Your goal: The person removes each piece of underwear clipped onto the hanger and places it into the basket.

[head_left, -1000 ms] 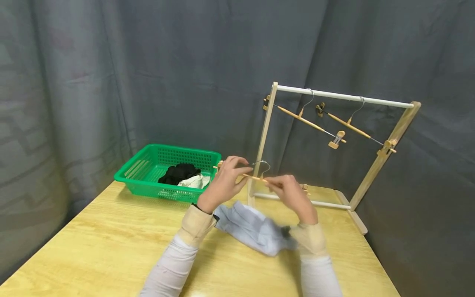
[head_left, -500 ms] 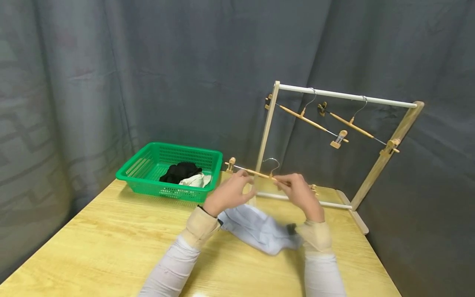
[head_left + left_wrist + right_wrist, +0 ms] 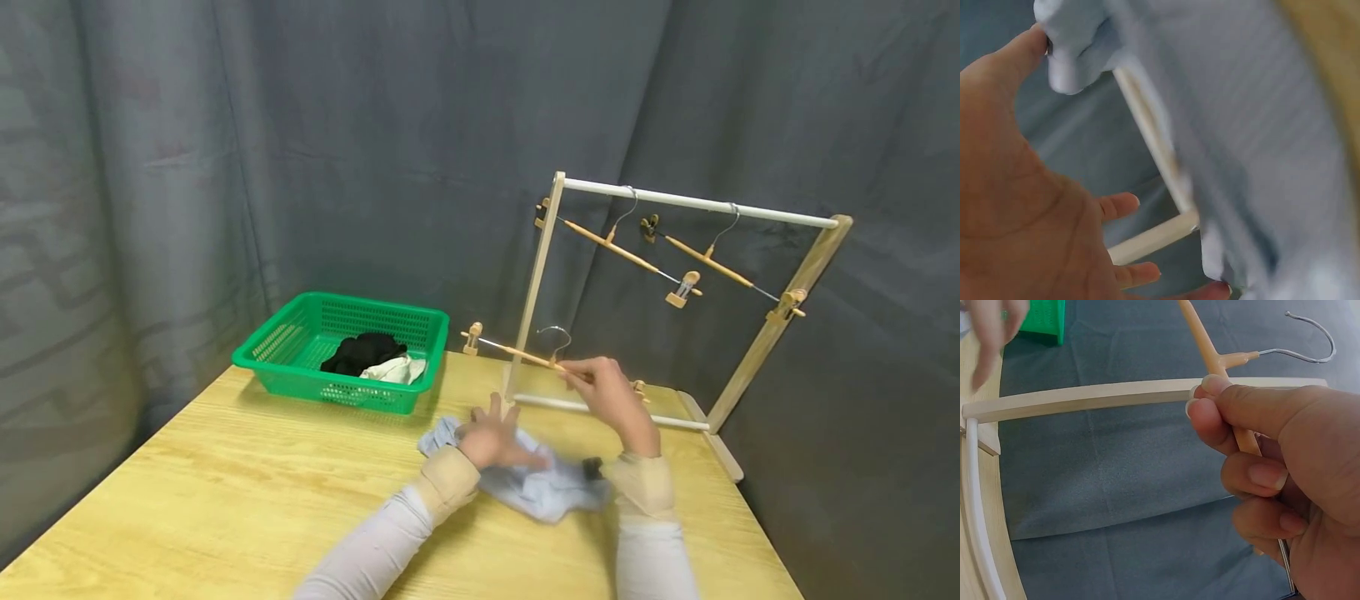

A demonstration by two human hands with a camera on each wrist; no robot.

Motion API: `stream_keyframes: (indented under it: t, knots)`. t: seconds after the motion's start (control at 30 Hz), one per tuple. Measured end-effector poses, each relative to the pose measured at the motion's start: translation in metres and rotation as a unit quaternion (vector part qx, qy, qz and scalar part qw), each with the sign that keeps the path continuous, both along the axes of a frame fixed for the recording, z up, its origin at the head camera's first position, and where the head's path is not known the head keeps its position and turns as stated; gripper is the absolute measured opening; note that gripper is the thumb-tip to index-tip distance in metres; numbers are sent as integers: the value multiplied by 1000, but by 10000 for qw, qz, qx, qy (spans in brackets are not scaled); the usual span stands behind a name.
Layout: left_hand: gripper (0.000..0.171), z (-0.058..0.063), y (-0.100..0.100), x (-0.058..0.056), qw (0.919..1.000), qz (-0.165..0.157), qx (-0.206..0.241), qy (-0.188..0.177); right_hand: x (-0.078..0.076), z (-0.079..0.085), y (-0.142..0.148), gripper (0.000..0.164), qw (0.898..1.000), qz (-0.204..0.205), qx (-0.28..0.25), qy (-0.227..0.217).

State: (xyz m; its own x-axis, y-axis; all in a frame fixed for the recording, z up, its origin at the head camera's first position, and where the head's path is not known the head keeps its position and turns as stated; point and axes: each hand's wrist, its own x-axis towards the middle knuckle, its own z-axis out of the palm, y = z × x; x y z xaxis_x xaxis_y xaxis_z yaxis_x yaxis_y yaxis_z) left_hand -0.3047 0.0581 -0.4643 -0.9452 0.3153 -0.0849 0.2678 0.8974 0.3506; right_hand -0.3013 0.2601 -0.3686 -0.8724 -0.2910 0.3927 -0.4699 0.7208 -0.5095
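My right hand (image 3: pixel 611 404) pinches the wooden bar of a clip hanger (image 3: pixel 525 356) just beside its metal hook, holding it above the table. In the right wrist view, thumb and fingers wrap the hanger's bar (image 3: pixel 1199 331). Below lies a crumpled light-blue cloth garment (image 3: pixel 551 497) on the table. Over it my left hand (image 3: pixel 495 439) is spread, fingers apart, blurred by motion. The left wrist view has the left thumb (image 3: pixel 1025 53) right at a fold of the garment (image 3: pixel 1260 112), with a fingertip close to its lower edge.
A wooden rack with a white top rail (image 3: pixel 697 202) stands at the back right, carrying two clip hangers, one near (image 3: pixel 630 254) and one farther right (image 3: pixel 708 260). Back left sits a green basket (image 3: pixel 292 383) with black cloth (image 3: pixel 360 353) and white cloth (image 3: pixel 395 369).
My left hand has left the hanger and dropped down onto the garment, its fingers spreading. The right hand still grips the hanger, which has shifted slightly right.
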Motion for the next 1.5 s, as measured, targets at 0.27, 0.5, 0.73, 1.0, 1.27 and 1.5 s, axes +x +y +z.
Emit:
stream_keyframes:
  t: [0.27,0.5,0.73,1.0,1.27,1.5]
  knots:
    - [100,-10,7,1,9962,-142,-839,189,0,5,-1,25,9999,36,-43,93]
    - [53,1,8,-4,9965,-750,-372,19,1,9,0,25,9999,6,-37,131]
    - [29,-9,2,-11,9893,-1383,458,18,2,2,3,27,9999,-69,-19,-157]
    - [37,-13,-3,-22,9868,-1316,916,235,2,0,3,26,9998,-129,-52,-154]
    - [32,-24,-8,-26,9757,-1209,1827,93,3,-2,6,26,9996,-181,-103,-182]
    - [24,-22,-12,-26,9725,-1085,2061,-43,4,-1,9,27,9995,-232,-61,-214]
